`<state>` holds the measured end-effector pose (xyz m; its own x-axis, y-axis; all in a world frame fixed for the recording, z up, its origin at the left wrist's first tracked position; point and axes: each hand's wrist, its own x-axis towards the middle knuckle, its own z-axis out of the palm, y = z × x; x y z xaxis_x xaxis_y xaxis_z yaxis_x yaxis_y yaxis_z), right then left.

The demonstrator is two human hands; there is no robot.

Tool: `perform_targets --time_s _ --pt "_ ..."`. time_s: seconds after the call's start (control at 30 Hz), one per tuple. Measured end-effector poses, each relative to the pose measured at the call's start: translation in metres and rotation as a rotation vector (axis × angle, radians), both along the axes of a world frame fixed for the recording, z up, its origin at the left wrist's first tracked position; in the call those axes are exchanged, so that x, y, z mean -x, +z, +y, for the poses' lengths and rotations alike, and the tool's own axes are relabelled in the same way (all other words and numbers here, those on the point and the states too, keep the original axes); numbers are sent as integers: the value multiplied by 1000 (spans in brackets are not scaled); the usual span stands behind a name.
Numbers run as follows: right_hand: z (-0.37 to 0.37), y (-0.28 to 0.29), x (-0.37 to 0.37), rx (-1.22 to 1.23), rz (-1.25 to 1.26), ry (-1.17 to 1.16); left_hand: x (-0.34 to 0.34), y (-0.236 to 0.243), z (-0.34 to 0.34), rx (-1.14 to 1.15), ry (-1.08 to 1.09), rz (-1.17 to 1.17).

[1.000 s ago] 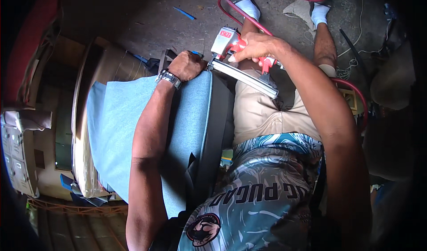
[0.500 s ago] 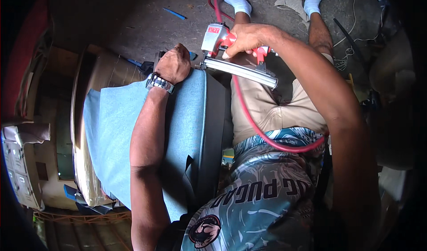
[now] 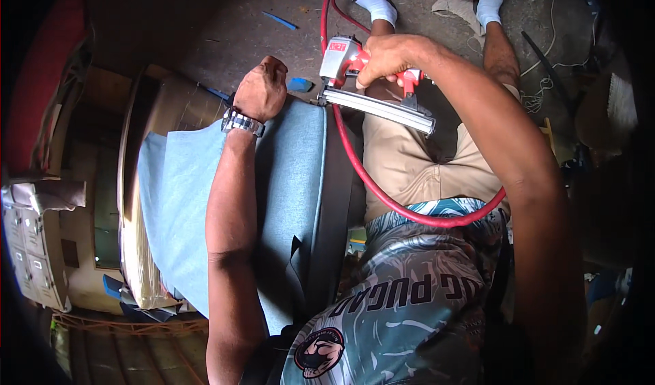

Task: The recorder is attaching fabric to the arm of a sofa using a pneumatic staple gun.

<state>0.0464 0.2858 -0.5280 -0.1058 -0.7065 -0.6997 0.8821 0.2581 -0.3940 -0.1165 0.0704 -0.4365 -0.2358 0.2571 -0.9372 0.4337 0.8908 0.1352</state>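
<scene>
Staple gun (image 3: 377, 109) slants left-to-right, nose (image 3: 323, 97) at left

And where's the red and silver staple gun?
In the head view, the staple gun is in the upper half, just right of centre, gripped in the right hand near the blue cushion.

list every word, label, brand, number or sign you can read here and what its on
I don't copy out wording, so here is where it stands:
Shirt: large dark lettering across the patterned cloth, clear enough to make out.
Red-and-silver tool in the right hand: pale marks on a red label, small and blurred.
Round emblem on the shirt: rim lettering too small to read.
</scene>
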Motion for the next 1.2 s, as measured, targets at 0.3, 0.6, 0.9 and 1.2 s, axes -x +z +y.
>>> perform_targets --time_s 0.3,0.6,0.9,1.2 --pt "41 13 -7 -325 113 -601 29 23 44 -225 48 55" --pt "156 122 -11 -465 275 -1000 -36 40 50 191 -875 -361" --pt "148 204 -44 -664 529 -1149 -172 83 -90 361 -1226 76" --pt "129 236 -82 -637 658 -975 -199 222 -48 -23 -538 221"
